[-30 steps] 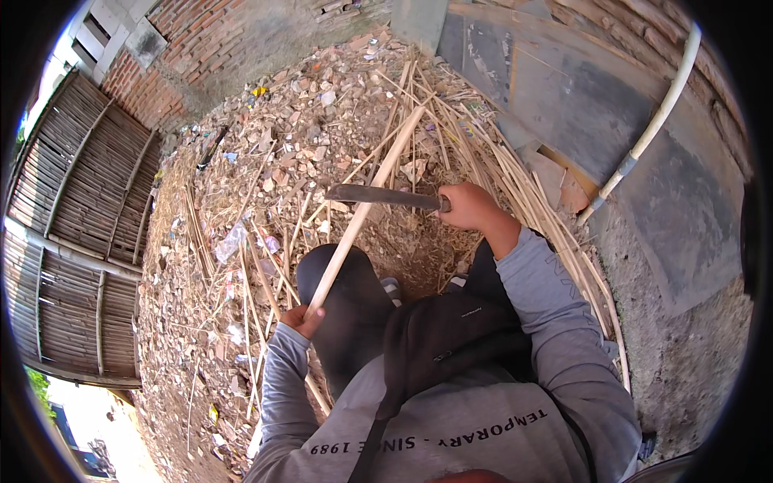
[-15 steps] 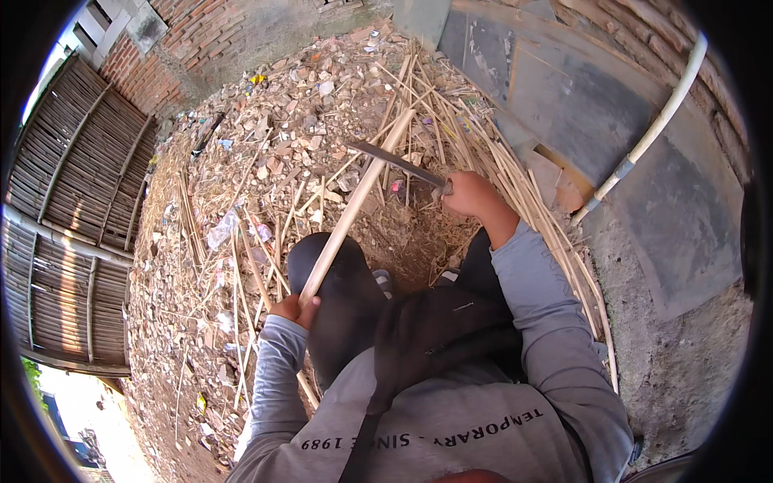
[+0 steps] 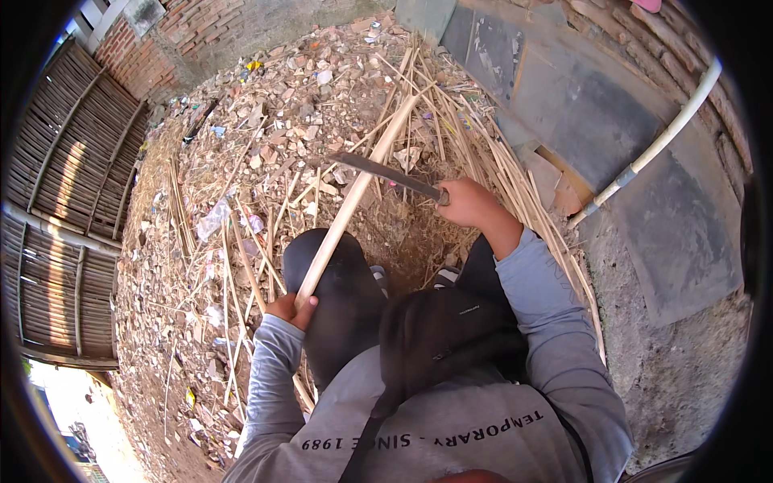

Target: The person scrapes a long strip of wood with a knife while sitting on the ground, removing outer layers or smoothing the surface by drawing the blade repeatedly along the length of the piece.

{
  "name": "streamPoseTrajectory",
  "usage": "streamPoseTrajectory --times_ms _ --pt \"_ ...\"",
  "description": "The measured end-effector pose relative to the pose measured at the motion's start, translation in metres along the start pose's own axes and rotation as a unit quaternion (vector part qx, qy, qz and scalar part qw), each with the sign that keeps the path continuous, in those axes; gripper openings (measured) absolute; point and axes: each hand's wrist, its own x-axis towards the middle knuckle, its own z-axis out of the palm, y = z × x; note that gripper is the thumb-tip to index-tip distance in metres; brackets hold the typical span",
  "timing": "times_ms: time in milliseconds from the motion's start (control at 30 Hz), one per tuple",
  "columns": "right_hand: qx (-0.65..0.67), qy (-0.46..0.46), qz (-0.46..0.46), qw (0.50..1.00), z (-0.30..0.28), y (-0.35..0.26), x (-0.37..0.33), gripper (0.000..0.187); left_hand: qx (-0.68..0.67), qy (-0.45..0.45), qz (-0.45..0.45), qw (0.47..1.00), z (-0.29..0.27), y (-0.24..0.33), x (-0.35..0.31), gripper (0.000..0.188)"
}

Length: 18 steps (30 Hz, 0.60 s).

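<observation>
My left hand [image 3: 291, 310] is closed round the lower end of a long, pale bamboo strip [image 3: 354, 196], above my left knee. The strip slants up and away to the right. In my right hand [image 3: 467, 203] is the handle of a machete [image 3: 386, 173] with a dark blade. Its blade lies across the strip's upper half, pointing left, and appears to touch it. The fingers of both hands are wrapped tight.
Many thin bamboo strips [image 3: 503, 169] lie in a pile to my right, and more sticks [image 3: 233, 298] lie at my left. Stone rubble and litter cover the ground. A white pipe [image 3: 652, 149] leans by dark panels [image 3: 596, 105]; a bamboo fence [image 3: 64, 201] stands left.
The machete blade has slid down the bamboo strip toward me. My right hand has come slightly nearer, while the left keeps its hold. The whole view has shifted a little.
</observation>
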Motion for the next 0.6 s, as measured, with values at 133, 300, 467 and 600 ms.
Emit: streamPoseTrajectory --times_ms 133,300,467,600 --pt "-0.010 -0.033 -0.024 0.999 -0.005 -0.004 0.003 0.025 -0.045 0.007 0.001 0.999 0.003 -0.009 0.002 0.059" --pt "0.028 0.009 0.033 0.999 -0.010 0.021 0.016 0.028 0.001 -0.003 -0.001 1.000 -0.002 0.007 0.000 0.066" --pt "-0.005 -0.025 -0.002 1.000 -0.003 -0.005 0.003 0.024 0.029 0.020 -0.012 0.999 -0.002 0.010 -0.002 0.059" --pt "-0.020 -0.041 -0.021 0.999 -0.009 0.008 0.008 0.024 0.002 -0.001 -0.012 1.000 -0.006 0.012 -0.004 0.058"
